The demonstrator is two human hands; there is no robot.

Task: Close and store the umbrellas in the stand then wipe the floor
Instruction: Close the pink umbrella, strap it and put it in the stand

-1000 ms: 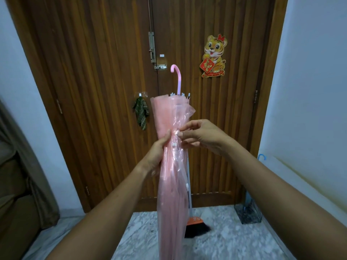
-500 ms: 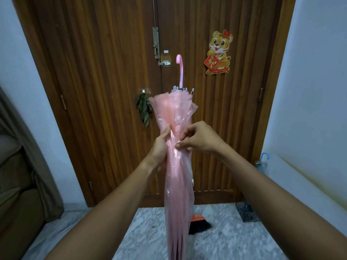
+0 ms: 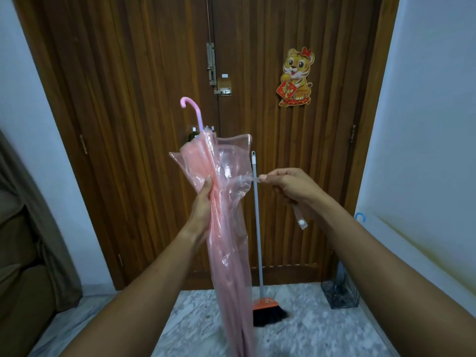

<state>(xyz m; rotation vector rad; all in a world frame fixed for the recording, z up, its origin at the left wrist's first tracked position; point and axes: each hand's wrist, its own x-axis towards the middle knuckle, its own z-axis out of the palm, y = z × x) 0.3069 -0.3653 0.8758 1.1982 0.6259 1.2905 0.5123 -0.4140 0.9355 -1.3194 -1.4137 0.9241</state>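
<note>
Floor at 6 o'clock is blocked by the hanging umbrella [image 3: 229, 228]; the broom [image 3: 260, 253] stands just behind at 5, stand [image 3: 340, 295] near the wall at 4.

The pink umbrella [image 3: 226, 228] is folded shut, its clear plastic canopy loosely gathered and still baggy near the top. It stands handle-up, tilted slightly left, the curved pink handle [image 3: 192, 112] uppermost, the tip out of view below. Its clear closing strap [image 3: 300, 219] (a white snap at its end) hangs unfastened to the right. The clear stand [image 3: 340, 295] sits by the right wall, holding an umbrella with a blue handle [image 3: 360, 217].
</note>
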